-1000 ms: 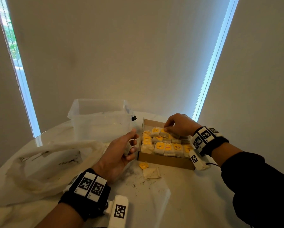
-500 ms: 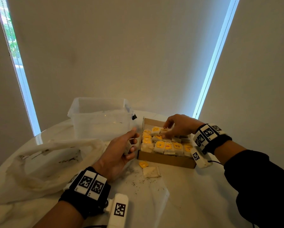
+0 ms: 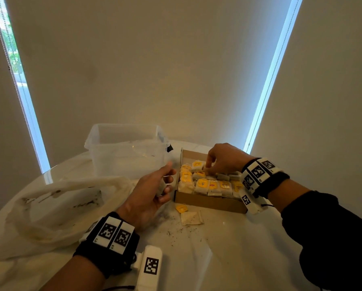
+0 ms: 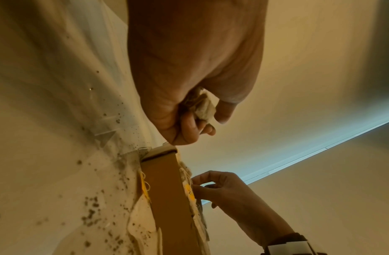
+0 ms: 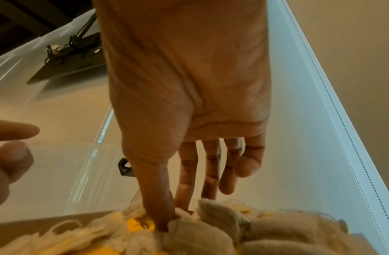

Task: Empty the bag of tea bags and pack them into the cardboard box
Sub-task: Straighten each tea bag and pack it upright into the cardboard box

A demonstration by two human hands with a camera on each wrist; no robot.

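Observation:
The open cardboard box (image 3: 209,201) holds rows of tea bags (image 3: 203,183) with yellow tags. Over its far rows my right hand (image 3: 208,168) pinches one tea bag between thumb and forefinger; in the right wrist view the right hand (image 5: 171,214) has its thumb (image 5: 160,215) dug in among the bags. Just left of the box, my left hand (image 3: 165,183) hovers and grips a tea bag (image 3: 160,189) in curled fingers, and the left wrist view shows that tea bag (image 4: 205,108) clearly. The limp, stained plastic bag (image 3: 56,202) lies at the left.
A clear plastic tub (image 3: 127,150) stands behind the left hand, close to the box. One loose tea bag (image 3: 191,218) with its yellow tag (image 3: 181,207) lies before the box among scattered tea crumbs. The round table's edge (image 3: 18,198) curves at the left.
My right hand has worked slightly left along the far rows and its fingers now curl onto one bag. The left hand has barely moved and still holds its tea bag.

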